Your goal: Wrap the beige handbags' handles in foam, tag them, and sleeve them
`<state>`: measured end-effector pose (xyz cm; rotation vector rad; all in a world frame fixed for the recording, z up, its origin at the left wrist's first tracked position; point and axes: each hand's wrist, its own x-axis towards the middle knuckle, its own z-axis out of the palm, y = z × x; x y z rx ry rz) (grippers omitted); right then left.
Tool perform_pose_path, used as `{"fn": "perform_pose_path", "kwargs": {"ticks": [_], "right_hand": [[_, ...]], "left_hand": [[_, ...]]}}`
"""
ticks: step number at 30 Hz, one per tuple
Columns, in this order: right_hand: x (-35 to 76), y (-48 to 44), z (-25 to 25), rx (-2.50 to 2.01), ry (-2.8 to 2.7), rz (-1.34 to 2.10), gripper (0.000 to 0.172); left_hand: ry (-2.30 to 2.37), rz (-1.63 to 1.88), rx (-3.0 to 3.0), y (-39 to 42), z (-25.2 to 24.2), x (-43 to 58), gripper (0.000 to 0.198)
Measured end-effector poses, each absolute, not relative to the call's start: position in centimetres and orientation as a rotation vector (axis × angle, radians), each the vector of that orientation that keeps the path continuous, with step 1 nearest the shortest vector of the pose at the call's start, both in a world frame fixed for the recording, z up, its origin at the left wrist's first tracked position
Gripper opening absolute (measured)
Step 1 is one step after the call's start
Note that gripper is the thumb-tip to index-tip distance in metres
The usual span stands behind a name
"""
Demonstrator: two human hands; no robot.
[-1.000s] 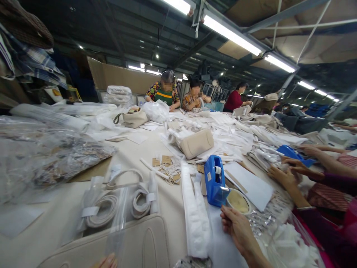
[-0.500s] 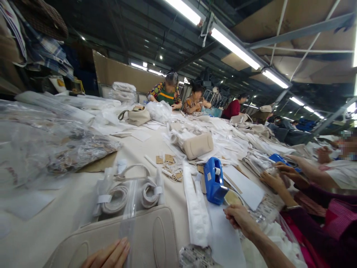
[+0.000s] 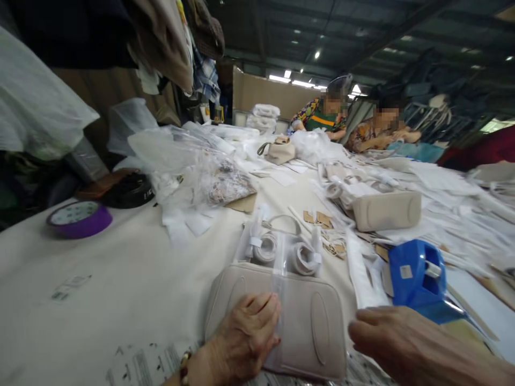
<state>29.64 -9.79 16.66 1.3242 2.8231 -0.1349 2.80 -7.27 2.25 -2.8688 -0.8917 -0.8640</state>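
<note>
Our right hand (image 3: 396, 338) has moved closer to the beige rectangular handbag (image 3: 303, 316) on the pale-topped table (image 3: 161, 279); we cannot tell whether that hand's curled, blurred fingers hold anything. Our left hand (image 3: 251, 332), now fully in view, bunches its fingers against the handbag's clear plastic strip (image 3: 280, 268), grip unclear. Leftward lies a round purple tape roll (image 3: 86, 225); beyond, a green-aproned person (image 3: 322, 119) works under dark rafters (image 3: 281, 32).

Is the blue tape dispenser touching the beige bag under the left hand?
Apart. The head view shows the blue tape dispenser off to the right of the beige bag, with a white strip visible between them.
</note>
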Motion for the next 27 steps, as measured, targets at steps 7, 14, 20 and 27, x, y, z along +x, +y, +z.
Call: {"fn": "perform_pose_path", "kwargs": {"ticks": [7,14,20,27], "right_hand": [[21.5,-0.4,15.8,0.694,2.662,-0.129,0.013],[20.2,3.1,13.1,0.579,2.640,-0.052,0.013],[19.6,4.0,13.2,0.602,2.598,-0.184,0.015],[18.3,4.8,13.7,0.950,2.343,-0.354,0.014]], "left_hand": [[-0.884,-0.873,-2.887,-7.2,2.4,2.9,0.039],[-0.842,-0.922,-2.799,-6.6,2.3,3.1,0.035],[-0.797,-0.992,-2.716,-6.3,1.4,3.3,0.029],[-0.800,-1.028,-2.652,-6.1,1.2,3.5,0.030]]}}
